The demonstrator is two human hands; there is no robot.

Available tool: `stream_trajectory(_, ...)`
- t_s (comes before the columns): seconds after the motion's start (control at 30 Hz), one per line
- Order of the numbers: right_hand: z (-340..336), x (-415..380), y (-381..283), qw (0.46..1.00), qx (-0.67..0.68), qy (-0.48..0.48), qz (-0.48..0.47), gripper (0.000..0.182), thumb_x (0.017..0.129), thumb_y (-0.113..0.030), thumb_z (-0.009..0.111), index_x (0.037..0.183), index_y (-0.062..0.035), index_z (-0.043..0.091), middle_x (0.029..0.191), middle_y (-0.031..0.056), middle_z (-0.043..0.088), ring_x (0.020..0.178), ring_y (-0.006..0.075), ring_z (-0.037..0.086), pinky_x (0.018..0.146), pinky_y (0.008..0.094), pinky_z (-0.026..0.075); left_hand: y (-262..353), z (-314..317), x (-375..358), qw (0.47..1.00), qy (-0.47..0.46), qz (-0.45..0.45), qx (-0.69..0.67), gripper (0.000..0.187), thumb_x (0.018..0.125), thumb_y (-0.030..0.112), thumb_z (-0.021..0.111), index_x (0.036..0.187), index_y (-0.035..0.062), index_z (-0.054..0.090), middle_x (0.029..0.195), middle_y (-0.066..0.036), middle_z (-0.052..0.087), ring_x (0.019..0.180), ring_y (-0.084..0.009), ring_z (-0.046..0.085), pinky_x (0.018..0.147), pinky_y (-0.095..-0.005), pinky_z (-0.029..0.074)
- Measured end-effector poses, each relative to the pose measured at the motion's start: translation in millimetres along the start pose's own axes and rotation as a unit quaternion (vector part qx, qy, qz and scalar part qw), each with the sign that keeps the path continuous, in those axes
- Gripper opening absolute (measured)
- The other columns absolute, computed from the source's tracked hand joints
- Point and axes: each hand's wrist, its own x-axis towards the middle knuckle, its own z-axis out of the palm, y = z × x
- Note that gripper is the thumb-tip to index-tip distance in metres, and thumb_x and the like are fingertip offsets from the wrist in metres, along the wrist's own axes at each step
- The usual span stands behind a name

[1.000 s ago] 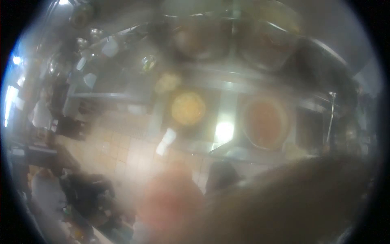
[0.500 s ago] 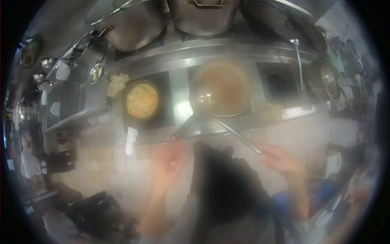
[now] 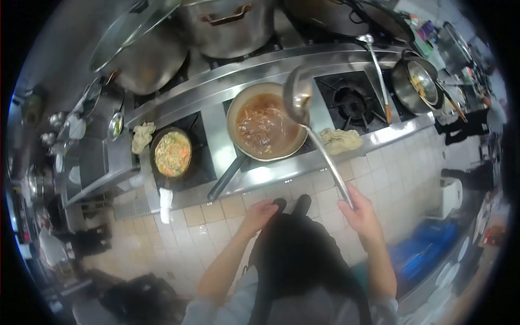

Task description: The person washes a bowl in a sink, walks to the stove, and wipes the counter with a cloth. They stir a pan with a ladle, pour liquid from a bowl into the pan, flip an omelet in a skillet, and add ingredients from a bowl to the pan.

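Observation:
My right hand [image 3: 360, 214] is closed round the end of a long metal ladle [image 3: 327, 157]. The ladle's bowl hangs over the right side of a wide pan [image 3: 265, 127] of brown, bubbling liquid. That pan's dark handle [image 3: 227, 176] points toward the lower left, with no hand on it. Below and to the right of the handle, my left hand [image 3: 260, 216] is loosely closed beside the dark apron, with nothing visible in it. An oval pan of yellow and orange food [image 3: 173, 154] sits on the left burner, a white cloth on its handle.
Large metal pots [image 3: 227, 32] stand along the back. To the right are a crumpled cloth [image 3: 340, 141], a burner grate [image 3: 351, 104], a long-handled utensil [image 3: 378, 81] and a pan holding a strainer [image 3: 420, 86]. Another cloth [image 3: 143, 137] lies at the left. A person [image 3: 468, 124] is at far right.
The ladle has lifted and moved right from the pan's lower left. My left hand has let go of the pan handle and moved right. The view has turned and become clearer.

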Motion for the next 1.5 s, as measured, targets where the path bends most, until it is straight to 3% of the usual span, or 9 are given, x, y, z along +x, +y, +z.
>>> stream_trajectory(0.2, -3.4, -98.0, 7.6, 0.970, -0.053, 0.222, 0.085, 0.051, 0.095, -0.006, 0.069, 0.142, 0.0014, 0.051, 0.096, 0.0033, 0.063, 0.080, 0.0084, 0.055, 0.072, 0.0239, 0.048, -38.8, 55.8, 116.8, 0.970, 0.018, -0.181, -0.163, 0.082, 0.085, 0.035, 0.083, 0.149, 0.0078, 0.040, 0.107, -0.006, 0.065, 0.089, -0.0159, 0.063, 0.073, -0.0318, 0.052)
stream_trajectory(0.33, -9.9, -156.8, -10.5, 0.893, 0.187, 0.211, 0.351, 0.058, 0.096, -0.010, 0.068, 0.148, -0.0001, 0.043, 0.083, -0.0015, 0.056, 0.066, 0.0063, 0.051, 0.056, 0.0244, 0.044, -73.7, 79.3, 169.7, 0.941, 0.023, -0.177, -0.287, 0.048, 0.082, 0.025, 0.087, 0.119, 0.0162, 0.058, 0.104, 0.000, 0.062, 0.089, -0.0134, 0.060, 0.071, -0.0281, 0.048)
stream_trajectory(0.6, 77.5, -287.9, 39.0, 0.784, 0.185, 0.308, 0.507, 0.050, 0.093, -0.012, 0.066, 0.140, 0.0014, 0.053, 0.078, 0.0003, 0.057, 0.058, 0.0081, 0.051, 0.050, 0.0271, 0.043, -60.4, 97.1, 200.6, 0.936, 0.005, -0.208, -0.283, 0.018, 0.093, 0.027, 0.076, 0.093, 0.0159, 0.062, 0.074, 0.005, 0.054, 0.066, -0.0069, 0.053, 0.058, -0.0225, 0.041)
stream_trajectory(0.8, 102.9, -299.2, -2.7, 0.742, 0.044, 0.404, 0.533, 0.053, 0.089, -0.017, 0.069, 0.137, -0.0001, 0.054, 0.101, 0.0220, 0.069, 0.092, 0.0264, 0.066, 0.085, 0.0386, 0.052, -73.0, 94.2, 218.9, 0.949, 0.004, -0.204, -0.238, 0.024, 0.094, 0.027, 0.072, 0.082, 0.0174, 0.054, 0.069, 0.007, 0.049, 0.053, -0.0049, 0.040, 0.043, -0.0213, 0.029)
stream_trajectory(0.93, 116.3, -310.8, 4.2, 0.770, 0.016, 0.439, 0.462, 0.053, 0.091, -0.016, 0.068, 0.140, -0.0036, 0.052, 0.103, 0.0214, 0.069, 0.094, 0.0255, 0.067, 0.087, 0.0380, 0.052, -75.1, 92.4, 223.4, 0.954, 0.006, -0.186, -0.234, 0.029, 0.087, 0.018, 0.072, 0.072, 0.0179, 0.048, 0.064, 0.007, 0.041, 0.051, -0.0075, 0.034, 0.045, -0.0241, 0.027)
stream_trajectory(1.27, 107.4, -311.5, -19.2, 0.750, 0.031, 0.392, 0.532, 0.057, 0.093, -0.020, 0.069, 0.144, -0.0032, 0.050, 0.101, 0.0238, 0.068, 0.080, 0.0228, 0.065, 0.078, 0.0381, 0.053, -84.3, 86.5, 231.1, 0.951, 0.000, -0.181, -0.250, 0.025, 0.089, 0.015, 0.068, 0.074, 0.0170, 0.048, 0.067, 0.007, 0.043, 0.052, -0.0063, 0.034, 0.046, -0.0227, 0.028)
stream_trajectory(1.37, 104.3, -320.0, -12.3, 0.756, 0.038, 0.414, 0.506, 0.058, 0.092, -0.018, 0.068, 0.144, -0.0007, 0.049, 0.105, 0.0264, 0.068, 0.086, 0.0296, 0.068, 0.082, 0.0403, 0.053, -69.9, 80.2, 208.9, 0.945, -0.050, -0.177, -0.269, 0.022, 0.090, 0.029, 0.074, 0.096, 0.0141, 0.060, 0.080, 0.003, 0.054, 0.065, -0.0072, 0.049, 0.057, -0.0209, 0.042)
stream_trajectory(1.43, 106.4, -333.7, -4.4, 0.786, -0.058, 0.427, 0.442, 0.059, 0.092, -0.016, 0.067, 0.144, 0.0024, 0.047, 0.115, 0.0283, 0.066, 0.099, 0.0385, 0.068, 0.088, 0.0430, 0.053, -67.6, 77.1, 191.0, 0.948, -0.062, -0.198, -0.243, 0.080, 0.083, 0.054, 0.080, 0.142, 0.0112, 0.047, 0.127, -0.009, 0.053, 0.103, -0.0172, 0.059, 0.093, -0.0310, 0.050)
stream_trajectory(1.5, 100.1, -341.2, -13.9, 0.792, -0.110, 0.437, 0.413, 0.062, 0.093, -0.013, 0.065, 0.149, -0.0006, 0.042, 0.122, 0.0269, 0.064, 0.110, 0.0431, 0.064, 0.091, 0.0464, 0.053, -85.6, 64.5, 189.4, 0.947, -0.086, -0.252, -0.182, 0.091, 0.080, 0.059, 0.080, 0.146, 0.0099, 0.040, 0.133, -0.010, 0.047, 0.108, -0.0200, 0.057, 0.097, -0.0348, 0.047)
